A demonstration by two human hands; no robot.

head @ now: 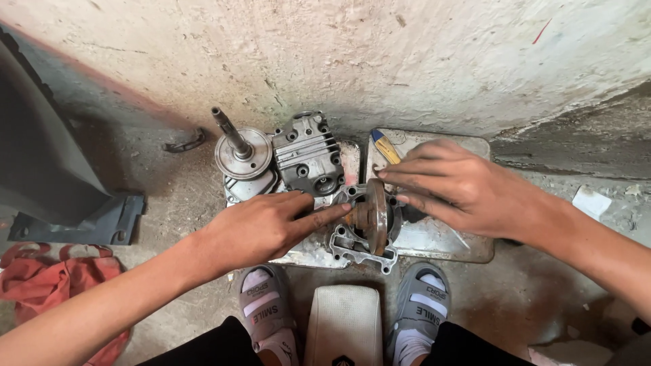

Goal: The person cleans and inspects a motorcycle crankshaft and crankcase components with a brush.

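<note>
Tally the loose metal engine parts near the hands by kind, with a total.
Finned cylinder head: 1
Shafts with a round flange, upright: 1
Rusty discs, under both hands: 1
Cast housings beneath the disc: 1
Curved metal pieces on the floor: 1
Total: 5
</note>
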